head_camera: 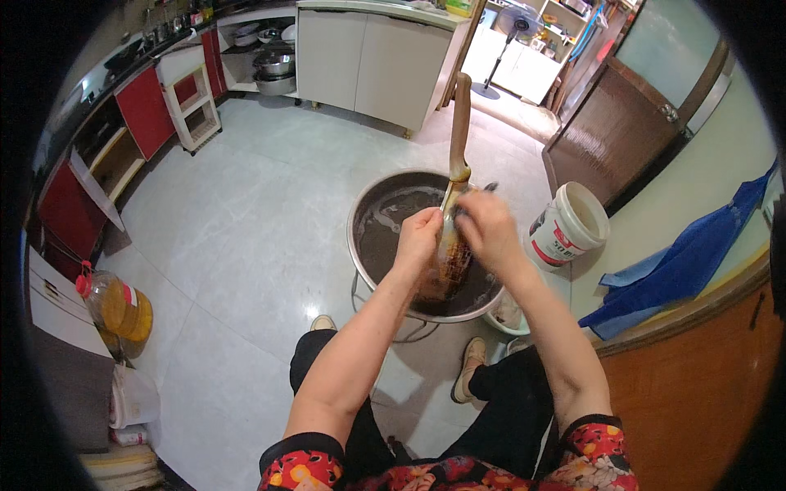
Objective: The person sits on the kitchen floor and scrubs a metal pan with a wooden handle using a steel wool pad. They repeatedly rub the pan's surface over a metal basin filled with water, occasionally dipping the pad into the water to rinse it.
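Note:
A large knife with a wooden handle (pixel 460 132) is held over a round metal basin (pixel 350 236) of dark, murky water (pixel 384 248). Its handle points away from me, and its wide, brown-stained blade (pixel 455 261) slants down towards the water. Whether the blade's low end touches the water I cannot tell. My left hand (pixel 417 236) grips one edge of the blade below the handle. On the blade's other side, my right hand (pixel 491 230) is blurred, its fingers bent against the upper blade. Something dark shows at those fingertips, too blurred to name.
Right of the basin stands a white plastic bucket (pixel 568 227); a pale bowl (pixel 522 326) sits partly under the basin's rim. Blue cloth (pixel 681 276) hangs at the right. A jug of yellow liquid (pixel 126 310) stands on the left floor. Cabinets (pixel 374 61) line the back.

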`<state>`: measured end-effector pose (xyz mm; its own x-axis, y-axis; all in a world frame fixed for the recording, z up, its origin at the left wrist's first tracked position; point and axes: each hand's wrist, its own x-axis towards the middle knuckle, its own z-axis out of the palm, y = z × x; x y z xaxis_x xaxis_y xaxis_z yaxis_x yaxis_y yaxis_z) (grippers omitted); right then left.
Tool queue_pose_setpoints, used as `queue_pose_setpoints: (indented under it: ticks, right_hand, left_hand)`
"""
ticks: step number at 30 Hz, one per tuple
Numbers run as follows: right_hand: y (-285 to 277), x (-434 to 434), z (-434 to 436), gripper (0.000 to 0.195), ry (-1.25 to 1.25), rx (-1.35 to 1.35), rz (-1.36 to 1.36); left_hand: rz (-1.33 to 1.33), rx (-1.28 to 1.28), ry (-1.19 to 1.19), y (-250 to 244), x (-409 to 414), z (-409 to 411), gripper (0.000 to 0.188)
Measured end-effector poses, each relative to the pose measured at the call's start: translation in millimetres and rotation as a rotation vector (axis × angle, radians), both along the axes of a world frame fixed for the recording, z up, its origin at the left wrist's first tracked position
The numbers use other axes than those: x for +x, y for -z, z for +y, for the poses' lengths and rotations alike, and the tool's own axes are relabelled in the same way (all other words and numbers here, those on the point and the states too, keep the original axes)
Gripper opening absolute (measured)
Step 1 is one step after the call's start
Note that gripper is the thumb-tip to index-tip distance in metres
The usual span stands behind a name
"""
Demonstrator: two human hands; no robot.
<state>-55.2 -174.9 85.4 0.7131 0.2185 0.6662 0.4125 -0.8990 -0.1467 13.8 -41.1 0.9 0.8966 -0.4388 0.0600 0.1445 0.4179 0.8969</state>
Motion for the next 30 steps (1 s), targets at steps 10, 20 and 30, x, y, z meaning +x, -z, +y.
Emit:
queue_pose_setpoints:
  ticks: [10, 20, 30]
  right_hand:
    - [7, -2, 10, 0.026, -0.037, -0.056, -0.073]
    - [4, 33, -18, 0.028, 0.180, 0.043, -0.018]
    - [17, 15, 3, 0.039, 0.147, -0.029, -0.030]
  left_hand:
    - [0.006, 0.021, 0.113, -5, 6, 6, 0.025]
    - [0.007, 0.019, 0.514, -1, -11, 34, 0.061]
    - [-0.028, -0.069, 0.076, 20, -22, 16, 0.038]
